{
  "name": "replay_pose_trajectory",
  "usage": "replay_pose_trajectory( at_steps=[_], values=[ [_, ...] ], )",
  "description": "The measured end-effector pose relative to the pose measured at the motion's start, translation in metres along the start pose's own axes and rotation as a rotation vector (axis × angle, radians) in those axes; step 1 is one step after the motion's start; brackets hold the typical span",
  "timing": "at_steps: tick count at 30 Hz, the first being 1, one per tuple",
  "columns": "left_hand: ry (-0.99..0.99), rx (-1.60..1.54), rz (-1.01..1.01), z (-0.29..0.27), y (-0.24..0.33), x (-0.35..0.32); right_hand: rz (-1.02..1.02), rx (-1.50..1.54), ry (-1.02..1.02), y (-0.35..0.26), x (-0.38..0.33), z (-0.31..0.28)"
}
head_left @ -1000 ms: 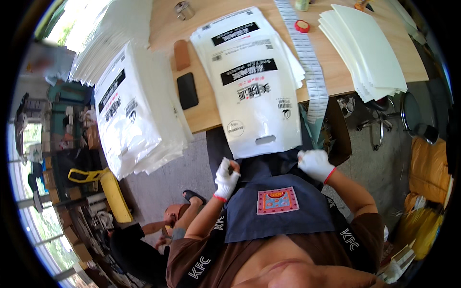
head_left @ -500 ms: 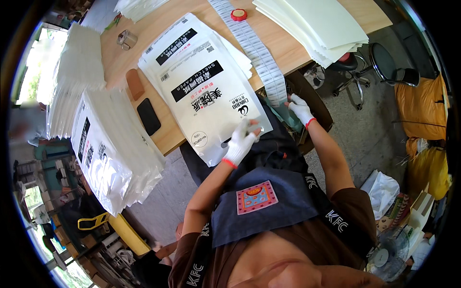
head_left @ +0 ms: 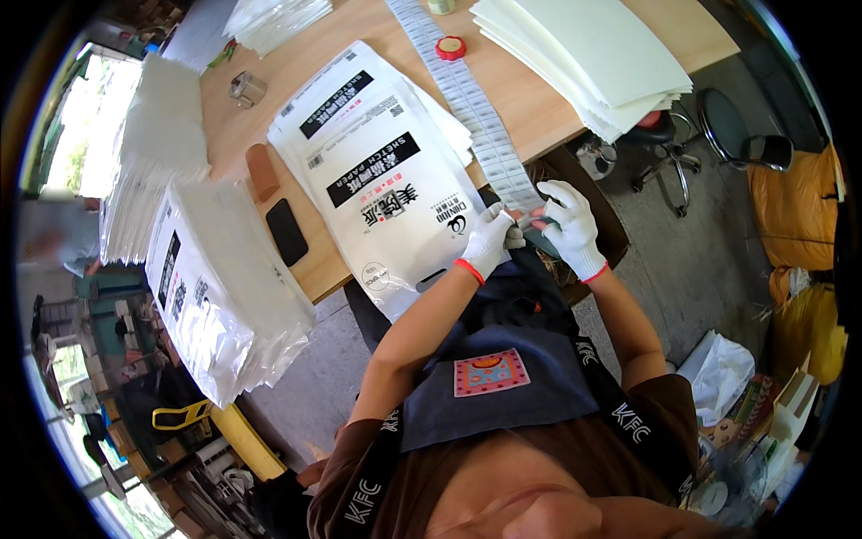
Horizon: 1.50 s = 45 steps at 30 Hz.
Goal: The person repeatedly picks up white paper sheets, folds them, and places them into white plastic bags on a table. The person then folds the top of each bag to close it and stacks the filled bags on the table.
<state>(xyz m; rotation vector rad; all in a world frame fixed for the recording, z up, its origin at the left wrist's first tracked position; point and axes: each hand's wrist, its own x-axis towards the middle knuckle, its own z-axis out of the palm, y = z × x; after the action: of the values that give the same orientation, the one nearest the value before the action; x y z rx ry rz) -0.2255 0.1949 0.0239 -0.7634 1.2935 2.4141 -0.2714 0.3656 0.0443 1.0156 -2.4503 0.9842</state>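
The strip of labels (head_left: 480, 117) lies on the table (head_left: 233, 135) lengthwise from far left to near right, its near end at both gloved hands. The right hand (head_left: 571, 225) and left hand (head_left: 488, 241) meet fingertip to fingertip; whether either pinches a label, I cannot tell. Printed plastic bags (head_left: 395, 202) lie left, contents unclear; a brown carton (head_left: 616, 235) stands right, below the table edge.

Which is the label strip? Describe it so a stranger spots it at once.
Find the wooden table, then look between the printed bags and the plain sheets. The label strip runs there from the picture's top edge down toward the left hand and right hand. It alone is long, narrow and ruled into a grid.
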Motion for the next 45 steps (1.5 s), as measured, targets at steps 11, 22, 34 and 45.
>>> replay_pose_trajectory(
  at_steps=[11, 22, 34, 45],
  values=[
    [0.026, 0.570, 0.388, -0.055, 0.024, -0.051, 0.126, 0.338, -0.013, -0.041, 0.035, -0.020],
    [0.509, 0.204, 0.378, -0.219, -0.036, -0.136, 0.453, 1.076, -0.660, -0.092, 0.120, 0.112],
    [0.388, 0.283, 0.103, -0.215, -0.063, -0.181, 0.053, 0.231, -0.873, -0.143, 0.253, 0.308],
    [0.360, 0.277, 0.106, -0.222, -0.069, -0.181, 0.040, -0.082, -0.799, -0.182, 0.256, 0.308]
  ],
)
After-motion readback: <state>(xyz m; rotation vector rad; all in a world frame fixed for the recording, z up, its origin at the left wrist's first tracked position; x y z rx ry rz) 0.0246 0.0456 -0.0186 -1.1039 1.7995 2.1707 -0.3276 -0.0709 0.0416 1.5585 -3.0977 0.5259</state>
